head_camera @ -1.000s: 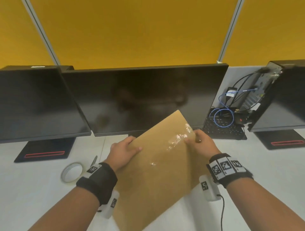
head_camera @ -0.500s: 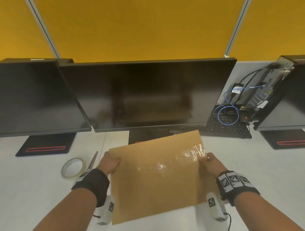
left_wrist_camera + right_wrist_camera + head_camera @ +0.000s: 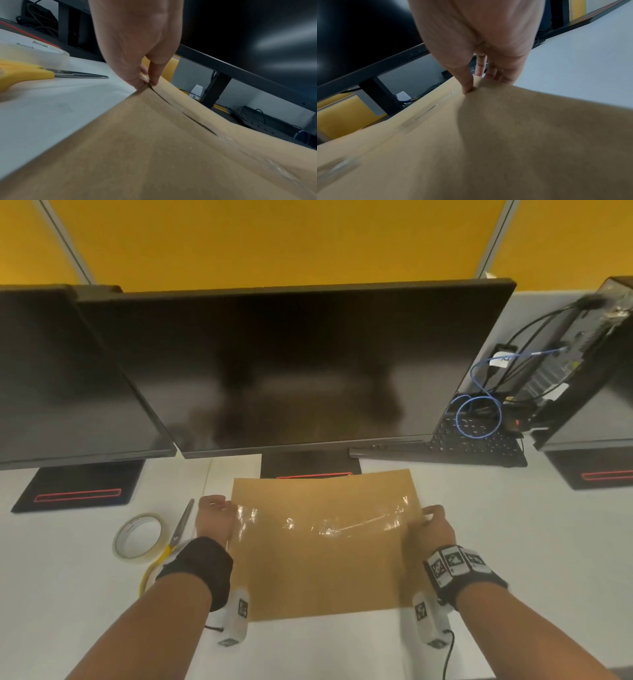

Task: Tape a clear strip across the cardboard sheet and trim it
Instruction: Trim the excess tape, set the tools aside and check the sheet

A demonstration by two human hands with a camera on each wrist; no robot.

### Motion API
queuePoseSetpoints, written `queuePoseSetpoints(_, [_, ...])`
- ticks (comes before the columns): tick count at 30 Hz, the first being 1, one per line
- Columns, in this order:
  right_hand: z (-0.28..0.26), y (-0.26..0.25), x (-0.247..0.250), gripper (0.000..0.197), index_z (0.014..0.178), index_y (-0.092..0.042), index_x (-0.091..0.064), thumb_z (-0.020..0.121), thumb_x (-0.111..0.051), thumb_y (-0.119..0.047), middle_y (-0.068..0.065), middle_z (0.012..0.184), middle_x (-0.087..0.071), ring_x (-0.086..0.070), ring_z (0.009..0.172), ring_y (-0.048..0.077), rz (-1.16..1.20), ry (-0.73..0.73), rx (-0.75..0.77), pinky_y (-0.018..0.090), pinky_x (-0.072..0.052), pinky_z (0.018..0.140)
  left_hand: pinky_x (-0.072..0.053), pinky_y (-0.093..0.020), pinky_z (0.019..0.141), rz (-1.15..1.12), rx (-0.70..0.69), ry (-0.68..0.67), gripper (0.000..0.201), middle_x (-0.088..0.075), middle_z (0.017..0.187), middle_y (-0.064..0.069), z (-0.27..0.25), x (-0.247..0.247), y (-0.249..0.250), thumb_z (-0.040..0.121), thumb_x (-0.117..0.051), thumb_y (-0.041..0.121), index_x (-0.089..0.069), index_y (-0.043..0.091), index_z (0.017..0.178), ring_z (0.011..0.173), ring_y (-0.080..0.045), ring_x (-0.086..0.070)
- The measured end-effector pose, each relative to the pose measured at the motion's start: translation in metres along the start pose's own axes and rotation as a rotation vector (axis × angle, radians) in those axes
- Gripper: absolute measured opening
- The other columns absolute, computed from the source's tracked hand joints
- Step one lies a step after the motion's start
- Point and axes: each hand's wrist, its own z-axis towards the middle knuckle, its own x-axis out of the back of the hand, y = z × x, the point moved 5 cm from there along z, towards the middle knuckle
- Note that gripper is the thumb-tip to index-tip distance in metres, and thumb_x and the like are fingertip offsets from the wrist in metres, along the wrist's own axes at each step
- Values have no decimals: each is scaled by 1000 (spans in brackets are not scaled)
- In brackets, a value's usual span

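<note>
A brown cardboard sheet (image 3: 322, 570) is held level just over the white desk, bowed upward across its middle. A wrinkled clear tape strip (image 3: 325, 522) runs across its upper part from edge to edge. My left hand (image 3: 214, 518) pinches the sheet's left edge, thumb on top, as the left wrist view shows (image 3: 147, 79). My right hand (image 3: 435, 523) pinches the right edge with the thumb pressed on top (image 3: 469, 88). A roll of clear tape (image 3: 140, 537) and yellow-handled scissors (image 3: 180, 529) lie on the desk left of my left hand.
Three dark monitors (image 3: 298, 364) stand along the back, their black bases (image 3: 75, 491) on the desk. A black keyboard (image 3: 479, 446) and blue cable loops (image 3: 479, 416) lie at the back right. Bare white desk (image 3: 548, 542) spreads to the right.
The sheet has swung from tilted and raised to level and square in front of me, and dropped toward the desk. Both hands moved to its side edges.
</note>
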Motion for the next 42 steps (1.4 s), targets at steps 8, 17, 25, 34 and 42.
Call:
queuePoseSetpoints(8, [7, 3, -7, 30, 115, -14, -50, 86, -60, -15, 17, 111, -61, -54, 85, 27, 19, 36, 46, 35, -47, 82, -52, -46, 96, -67, 100, 9, 13, -75, 91, -7, 21, 5, -28, 78, -73, 19, -68, 21, 66, 94, -30, -69])
queuePoseSetpoints(17, [8, 0, -15, 28, 113, -12, -55, 86, -60, -18, 14, 114, -62, -60, 94, 29, -76, 29, 49, 35, -50, 82, -47, -35, 92, 160, 24, 43, 19, -70, 110, -15, 11, 1, -16, 92, -59, 10, -72, 1, 102, 106, -35, -62])
queuePoseSetpoints(25, [8, -8, -21, 26, 110, -13, -52, 86, -56, -21, 8, 114, -51, -54, 102, 26, -295, 40, 59, 38, -50, 88, -42, -31, 72, 268, -39, 62, 9, -65, 93, -17, 17, 5, -10, 88, -64, 14, -57, 10, 91, 82, -33, -59])
queuePoseSetpoints(34, [7, -8, -15, 27, 106, -14, -50, 83, -63, -17, 9, 111, -52, -58, 92, 29, -190, 59, 39, 35, -51, 79, -45, -36, 84, 281, -249, 65, 10, -61, 104, -17, 11, 8, -18, 88, -63, 7, -59, 4, 97, 93, -33, -59])
queuePoseSetpoints(42, [-16, -21, -37, 40, 116, -23, -55, 79, -54, -8, 3, 117, -47, -49, 101, 21, -606, 84, 466, 31, -50, 83, -45, -40, 96, 757, -429, -3, 28, -59, 121, -17, -10, -8, -15, 96, -50, 17, -67, 1, 112, 109, -32, -56])
